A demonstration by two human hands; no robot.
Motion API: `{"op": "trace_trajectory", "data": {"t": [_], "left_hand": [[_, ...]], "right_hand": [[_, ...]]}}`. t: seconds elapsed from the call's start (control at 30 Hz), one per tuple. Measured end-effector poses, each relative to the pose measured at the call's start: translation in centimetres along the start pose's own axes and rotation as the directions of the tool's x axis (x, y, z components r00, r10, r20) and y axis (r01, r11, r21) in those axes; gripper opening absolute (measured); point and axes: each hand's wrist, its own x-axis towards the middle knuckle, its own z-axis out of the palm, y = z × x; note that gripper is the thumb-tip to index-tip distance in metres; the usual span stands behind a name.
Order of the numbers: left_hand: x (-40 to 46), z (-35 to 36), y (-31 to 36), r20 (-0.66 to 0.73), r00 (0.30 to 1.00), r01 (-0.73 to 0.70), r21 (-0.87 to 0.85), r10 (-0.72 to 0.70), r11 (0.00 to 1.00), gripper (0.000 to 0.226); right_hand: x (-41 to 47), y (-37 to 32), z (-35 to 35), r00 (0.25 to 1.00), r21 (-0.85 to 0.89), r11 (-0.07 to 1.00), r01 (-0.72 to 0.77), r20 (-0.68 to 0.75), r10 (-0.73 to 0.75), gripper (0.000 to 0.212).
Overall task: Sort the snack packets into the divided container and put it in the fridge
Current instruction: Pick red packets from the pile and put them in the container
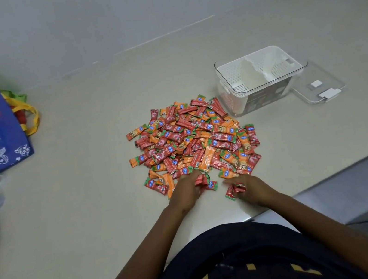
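The left hand (187, 188) pinches red packets (201, 180) at the pile's (193, 140) six-o'clock edge, and the right hand (249, 188) curls round another red bunch (234, 190). The open divided container (262, 77) stands at the pile's two o'clock, empty. Orange packets could ride along in a handful, or loose ones slip on the carry across.

The person wears a dark navy top (247, 262) with short yellow dash-like markings (304, 269) printed across its front. Both forearms are bare, with no sleeves showing.
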Motion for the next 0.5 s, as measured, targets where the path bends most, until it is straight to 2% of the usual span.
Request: {"op": "trace_trajectory", "data": {"t": [0.1, 0.2, 0.27, 0.33, 0.4, 0.5], "left_hand": [[0.2, -0.6, 0.5, 0.002, 0.996, 0.085, -0.043, -0.085, 0.995, 0.026], [0.6, -1.1, 0.9, 0.056, 0.987, 0.157, -0.183, -0.149, 0.971, 0.032], [0.8, -1.4, 1.1, 0.106, 0.980, 0.190, -0.223, -0.170, 0.956, 0.034], [1.0, -1.4, 1.1, 0.135, 0.972, 0.218, -0.223, -0.191, 0.950, 0.033], [1.2, -1.4, 1.0, 0.151, 0.966, 0.237, -0.212, -0.208, 0.948, 0.032], [1.6, -1.1, 1.3, 0.166, 0.959, 0.253, -0.136, -0.230, 0.958, 0.037]], "right_hand": [[0.5, 0.3, 0.4, 1.000, -0.150, 0.989, 0.020, -0.010, -0.022, 0.036], [1.4, -0.3, 0.1, 1.000, -0.255, 0.967, 0.024, -0.009, -0.027, 0.025], [1.9, -0.7, 0.1, 0.999, -0.242, 0.970, 0.039, -0.009, -0.042, 0.028], [2.0, -0.9, 0.0, 0.998, -0.133, 0.990, 0.048, -0.021, -0.051, 0.026], [1.6, -1.3, -0.7, 0.998, 0.073, 0.997, 0.005, -0.060, 0.000, 0.016], [0.4, -1.5, -2.3, 0.989, 0.435, 0.897, -0.073, -0.085, 0.122, 0.020]]}}
